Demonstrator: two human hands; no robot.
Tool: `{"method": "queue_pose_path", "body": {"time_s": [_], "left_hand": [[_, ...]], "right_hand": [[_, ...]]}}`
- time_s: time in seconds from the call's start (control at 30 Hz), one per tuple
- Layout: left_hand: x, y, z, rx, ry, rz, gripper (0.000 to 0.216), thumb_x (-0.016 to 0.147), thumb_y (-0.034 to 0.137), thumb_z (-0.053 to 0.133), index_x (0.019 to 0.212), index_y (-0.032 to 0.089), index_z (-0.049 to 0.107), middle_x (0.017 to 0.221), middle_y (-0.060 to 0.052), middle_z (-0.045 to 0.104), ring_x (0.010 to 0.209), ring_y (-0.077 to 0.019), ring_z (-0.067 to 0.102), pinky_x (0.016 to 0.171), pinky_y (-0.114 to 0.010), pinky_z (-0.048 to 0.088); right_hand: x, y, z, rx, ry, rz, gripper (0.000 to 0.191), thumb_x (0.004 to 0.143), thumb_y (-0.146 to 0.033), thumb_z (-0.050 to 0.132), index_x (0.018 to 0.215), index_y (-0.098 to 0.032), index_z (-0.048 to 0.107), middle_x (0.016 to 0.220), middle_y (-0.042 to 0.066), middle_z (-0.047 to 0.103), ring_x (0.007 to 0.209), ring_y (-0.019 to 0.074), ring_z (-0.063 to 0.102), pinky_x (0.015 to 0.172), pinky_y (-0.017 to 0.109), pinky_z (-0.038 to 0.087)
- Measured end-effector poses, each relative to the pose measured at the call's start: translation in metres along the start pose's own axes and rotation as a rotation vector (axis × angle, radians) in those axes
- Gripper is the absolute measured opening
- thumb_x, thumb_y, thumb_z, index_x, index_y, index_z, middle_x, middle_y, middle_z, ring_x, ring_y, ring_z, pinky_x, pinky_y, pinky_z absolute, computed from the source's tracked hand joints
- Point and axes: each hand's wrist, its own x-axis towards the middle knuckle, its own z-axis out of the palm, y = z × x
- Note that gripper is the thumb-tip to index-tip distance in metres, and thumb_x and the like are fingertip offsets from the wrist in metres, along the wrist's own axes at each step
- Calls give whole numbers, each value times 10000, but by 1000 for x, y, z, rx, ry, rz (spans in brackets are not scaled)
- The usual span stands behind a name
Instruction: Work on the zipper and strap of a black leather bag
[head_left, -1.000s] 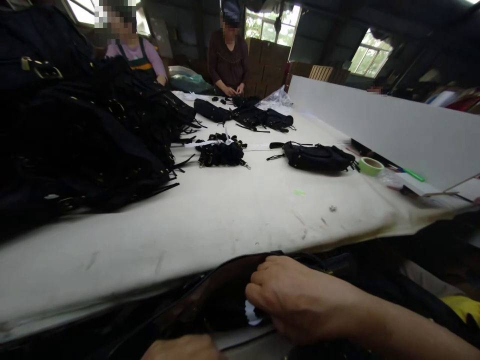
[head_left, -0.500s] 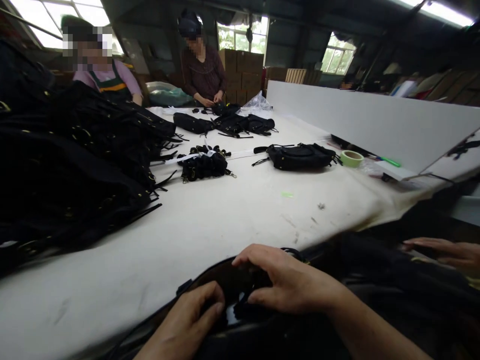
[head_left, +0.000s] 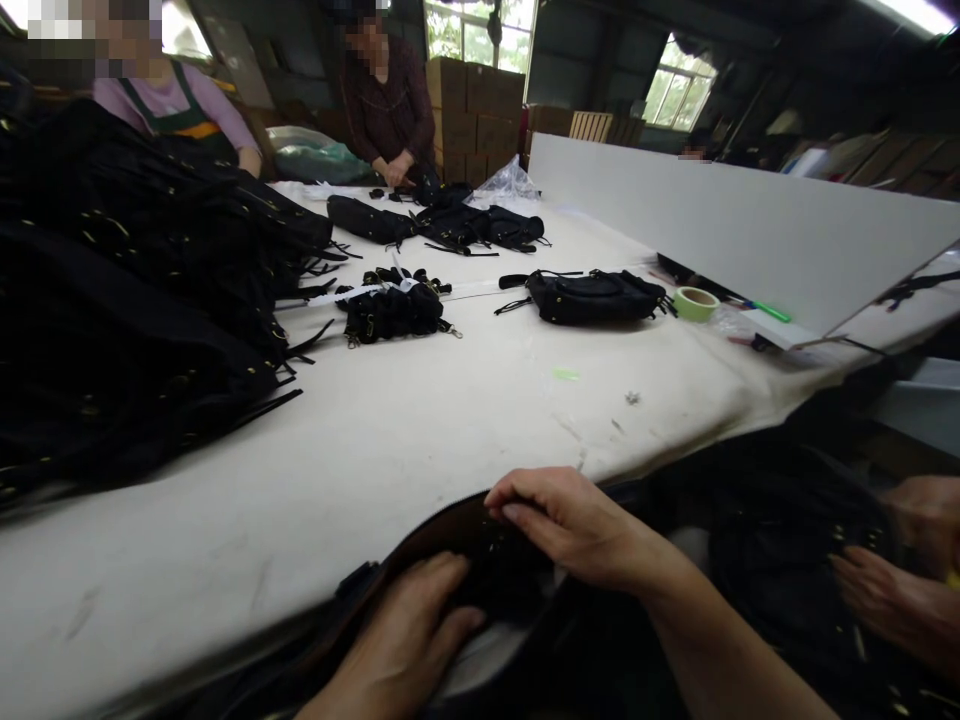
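At the table's near edge, a black bag (head_left: 442, 522) with a brownish lining gapes upward below me. My right hand (head_left: 570, 515) pinches its far rim between thumb and fingers. Inside the mouth is my left hand (head_left: 409, 625), thumb spread from the fingers; its fingertips are partly lost in the dark interior. Something pale shows below the left thumb, too dim to identify. To the right, a co-worker's hands (head_left: 889, 590) rest on another black bag (head_left: 787, 570).
A large heap of black bags (head_left: 135, 330) covers the table's left. Bundled black straps (head_left: 394, 308), a black bag (head_left: 596, 298), a tape roll (head_left: 696, 303) and a white board (head_left: 712, 215) lie beyond. Two people (head_left: 390, 100) stand at the far side.
My right hand has closed from a loose spread onto the bag's rim. My left hand has moved slightly right, deeper into the opening. The co-worker's hands have come lower. The view has tilted down.
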Motion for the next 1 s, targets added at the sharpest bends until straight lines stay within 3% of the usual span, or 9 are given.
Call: {"method": "queue_pose_path", "body": {"time_s": [0.1, 0.17, 0.27, 0.37, 0.43, 0.53, 0.7, 0.9, 1.0], "left_hand": [[-7, -4, -6, -381, 85, -22, 318, 827, 283, 567, 1139, 234, 607, 1123, -26, 663, 1102, -236, 572, 981, -352, 434], [-9, -3, -7, -504, 152, -16, 408, 812, 286, 594, 1218, 245, 573, 1208, -26, 643, 1185, -250, 531, 1036, -369, 397], [-8, 0, -5, -450, 220, 11, 385, 797, 247, 605, 1182, 245, 606, 1211, -29, 650, 1168, -252, 548, 1023, -369, 414], [-9, 5, -3, -273, 222, 43, 374, 791, 194, 593, 1160, 247, 616, 1187, -33, 656, 1117, -237, 578, 992, -353, 443], [-12, 6, -3, -201, 217, 54, 334, 794, 220, 598, 1127, 236, 622, 1145, -44, 665, 1095, -239, 587, 988, -362, 451], [-18, 7, -5, -294, 209, 81, 361, 806, 309, 615, 1157, 224, 600, 1172, -57, 650, 1133, -245, 568, 1016, -365, 438], [-26, 7, -9, -540, 261, 58, 421, 860, 437, 561, 1226, 231, 590, 1213, -59, 644, 1157, -235, 556, 1023, -336, 418], [-30, 12, -9, -714, 399, -62, 443, 859, 547, 519, 1102, 211, 674, 874, -25, 700, 751, -154, 585, 712, -231, 489], [-30, 17, -11, -758, 412, -72, 382, 823, 537, 580, 963, 208, 718, 788, -3, 678, 746, -147, 578, 706, -210, 475]], "right_hand": [[-8, -6, -13, -66, -52, 80, 250, 891, -106, 462, 997, -185, 674, 914, 16, 695, 826, 128, 624, 757, 215, 448], [-10, -12, -13, -155, -142, 118, 205, 886, -162, 503, 976, -193, 685, 918, 24, 702, 844, 152, 629, 752, 231, 436], [-11, -20, -4, -216, -269, 158, 191, 836, -331, 630, 989, -229, 682, 895, 11, 703, 821, 174, 631, 698, 239, 418], [-9, -23, 6, -202, -219, 148, 425, 750, -430, 722, 1127, -263, 620, 992, 9, 687, 905, 196, 616, 735, 249, 415], [-9, -22, 11, -187, -161, 115, 384, 775, -353, 700, 1134, -260, 603, 1024, 6, 677, 947, 190, 603, 780, 251, 408], [-8, -19, 13, -135, -161, 72, 236, 812, -177, 591, 1032, -251, 631, 962, -19, 680, 891, 147, 605, 763, 225, 403], [-10, -18, 11, -85, -192, 69, 324, 744, -75, 537, 984, -258, 655, 915, -40, 682, 842, 126, 599, 737, 208, 400], [-6, -22, 13, -96, -213, 86, 375, 694, -57, 529, 977, -260, 666, 917, -33, 691, 858, 130, 605, 753, 205, 399], [-4, -23, 16, -125, -222, 88, 351, 709, -67, 539, 974, -258, 667, 901, -33, 693, 848, 127, 612, 740, 196, 403]]}}
